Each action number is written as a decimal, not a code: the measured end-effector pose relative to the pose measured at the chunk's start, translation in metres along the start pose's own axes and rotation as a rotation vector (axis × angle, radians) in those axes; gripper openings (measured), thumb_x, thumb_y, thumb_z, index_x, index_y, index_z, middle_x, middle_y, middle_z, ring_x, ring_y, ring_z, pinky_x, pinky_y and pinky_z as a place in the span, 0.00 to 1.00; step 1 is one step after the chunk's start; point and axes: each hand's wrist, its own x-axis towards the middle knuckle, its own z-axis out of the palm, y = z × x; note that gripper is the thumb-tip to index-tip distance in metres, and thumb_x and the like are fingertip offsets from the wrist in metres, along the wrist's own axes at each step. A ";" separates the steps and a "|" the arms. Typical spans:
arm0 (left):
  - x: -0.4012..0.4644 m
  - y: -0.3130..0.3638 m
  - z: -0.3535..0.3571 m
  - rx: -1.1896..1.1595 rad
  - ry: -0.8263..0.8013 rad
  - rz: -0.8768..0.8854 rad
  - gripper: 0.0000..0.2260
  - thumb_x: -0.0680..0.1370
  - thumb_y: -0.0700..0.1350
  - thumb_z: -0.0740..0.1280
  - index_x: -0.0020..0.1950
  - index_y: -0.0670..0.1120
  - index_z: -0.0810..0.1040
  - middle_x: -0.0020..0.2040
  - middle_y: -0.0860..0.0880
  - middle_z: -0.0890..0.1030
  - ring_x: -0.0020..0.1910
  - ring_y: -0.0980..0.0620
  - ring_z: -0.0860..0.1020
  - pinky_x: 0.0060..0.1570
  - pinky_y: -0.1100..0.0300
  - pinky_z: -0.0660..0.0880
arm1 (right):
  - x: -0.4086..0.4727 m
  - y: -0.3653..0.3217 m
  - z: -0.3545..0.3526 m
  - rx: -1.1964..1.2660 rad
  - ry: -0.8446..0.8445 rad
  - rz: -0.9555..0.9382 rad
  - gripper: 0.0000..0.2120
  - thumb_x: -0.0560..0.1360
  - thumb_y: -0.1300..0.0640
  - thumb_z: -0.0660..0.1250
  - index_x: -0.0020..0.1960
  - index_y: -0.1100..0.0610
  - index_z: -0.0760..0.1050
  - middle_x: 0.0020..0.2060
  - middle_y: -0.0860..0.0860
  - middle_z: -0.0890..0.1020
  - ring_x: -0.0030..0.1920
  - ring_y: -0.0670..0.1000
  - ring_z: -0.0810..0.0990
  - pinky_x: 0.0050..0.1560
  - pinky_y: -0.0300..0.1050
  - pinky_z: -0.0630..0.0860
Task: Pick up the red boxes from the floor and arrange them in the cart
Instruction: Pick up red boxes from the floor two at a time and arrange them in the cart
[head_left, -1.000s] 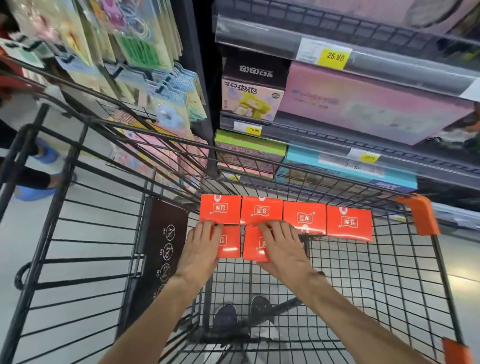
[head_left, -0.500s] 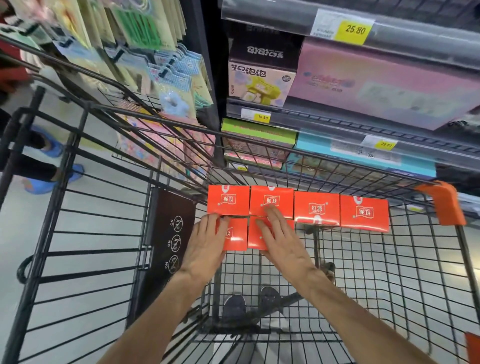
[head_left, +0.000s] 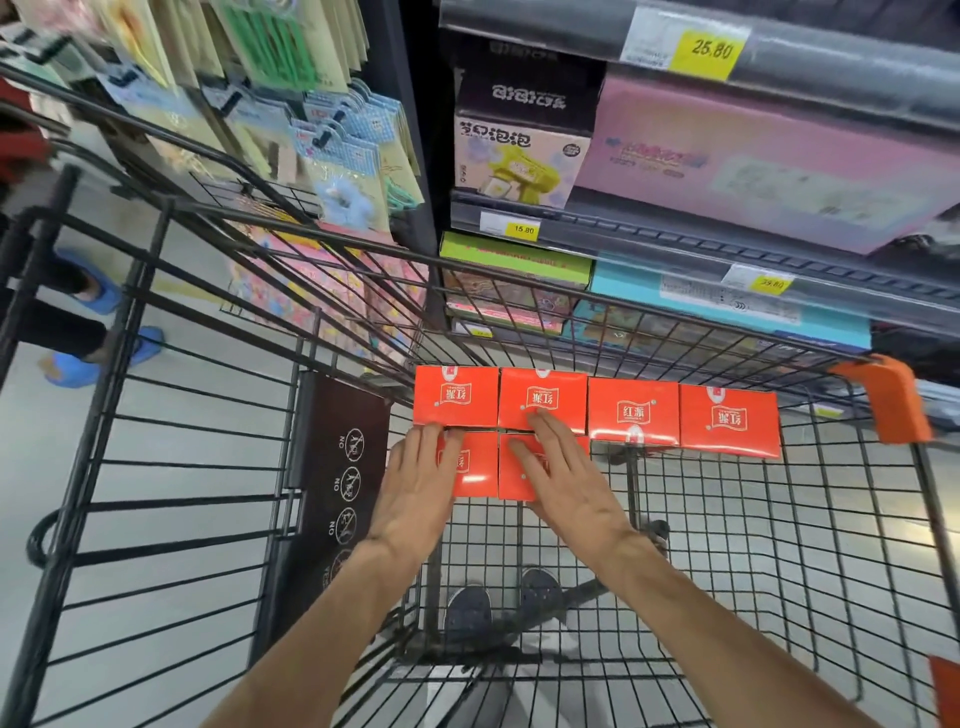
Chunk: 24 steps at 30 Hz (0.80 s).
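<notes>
Six red boxes lie flat on the wire floor of the black cart (head_left: 753, 545). Four form a far row against the front wall: the first box (head_left: 456, 396), the second (head_left: 543, 397), the third (head_left: 632, 413) and the fourth (head_left: 730, 421). Two more sit just behind it at the left. My left hand (head_left: 421, 488) lies flat on the near left box (head_left: 475, 470), fingers spread. My right hand (head_left: 566, 478) rests flat on the near right box (head_left: 514, 478), its fingertips touching the second far box. Neither hand grips anything.
Store shelves with toy boxes (head_left: 519, 150) and yellow price tags stand just beyond the cart. Hanging packets (head_left: 332, 156) fill the upper left. Another person's feet in blue shoes (head_left: 104, 343) are at the left. An orange corner bumper (head_left: 893, 395) marks the cart's right front. My shoes (head_left: 467, 613) show through the floor.
Both hands slid a little forward on the two near boxes, which now sit snug against the far row. My right fingertips moved onto the second far box.
</notes>
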 end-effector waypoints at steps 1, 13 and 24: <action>-0.001 0.000 -0.002 -0.003 -0.005 0.011 0.42 0.68 0.42 0.78 0.76 0.45 0.58 0.70 0.43 0.63 0.68 0.44 0.65 0.71 0.48 0.66 | -0.001 0.001 -0.002 0.014 0.008 -0.010 0.43 0.71 0.54 0.77 0.78 0.59 0.58 0.79 0.65 0.52 0.79 0.64 0.48 0.78 0.61 0.52; -0.005 0.024 -0.104 -0.024 0.048 0.346 0.35 0.74 0.60 0.70 0.75 0.48 0.62 0.69 0.47 0.68 0.69 0.46 0.67 0.70 0.49 0.66 | -0.043 0.045 -0.097 0.143 -0.005 -0.074 0.38 0.77 0.36 0.64 0.78 0.57 0.57 0.73 0.55 0.67 0.75 0.56 0.63 0.76 0.55 0.62; -0.023 0.115 -0.290 0.017 0.143 0.607 0.41 0.75 0.67 0.64 0.80 0.50 0.54 0.80 0.48 0.57 0.79 0.47 0.53 0.77 0.52 0.47 | -0.169 0.111 -0.310 0.093 0.096 0.091 0.45 0.75 0.34 0.66 0.81 0.55 0.52 0.79 0.55 0.60 0.79 0.56 0.56 0.78 0.50 0.48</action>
